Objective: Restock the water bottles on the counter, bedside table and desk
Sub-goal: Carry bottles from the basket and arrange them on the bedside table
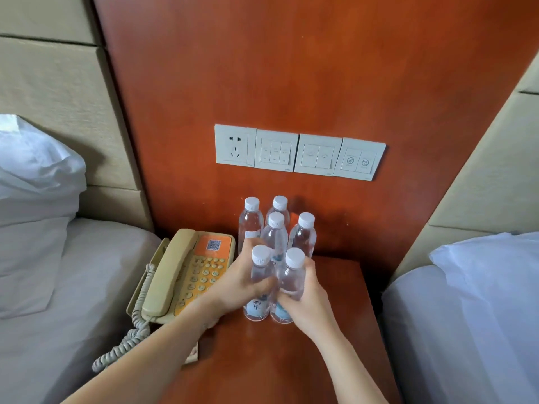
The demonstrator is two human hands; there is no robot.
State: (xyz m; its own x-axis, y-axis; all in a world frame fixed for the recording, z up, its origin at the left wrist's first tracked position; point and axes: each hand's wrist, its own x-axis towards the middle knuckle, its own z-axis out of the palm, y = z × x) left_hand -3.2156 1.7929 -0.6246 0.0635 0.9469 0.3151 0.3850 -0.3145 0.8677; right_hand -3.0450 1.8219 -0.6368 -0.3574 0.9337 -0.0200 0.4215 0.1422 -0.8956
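Head view: six upright, white-capped water bottles (pixel 275 231) are clustered on the wooden bedside table (pixel 335 360), just right of the beige-and-orange telephone (pixel 186 275). Of the two front bottles, the one nearer the telephone (pixel 260 256) is gripped by the left hand (pixel 239 282). The one farther from it (pixel 294 259) is gripped by the right hand (pixel 306 300).

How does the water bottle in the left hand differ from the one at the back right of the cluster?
The left hand holds the front-left bottle; no hand wraps the back-right bottle. The front-left bottle is nearer the front edge of the bedside table, while the back-right bottle is nearer the wall panel. The front-left bottle's blue label shows, but the back-right bottle's is hidden. Both are clear, upright and white-capped.
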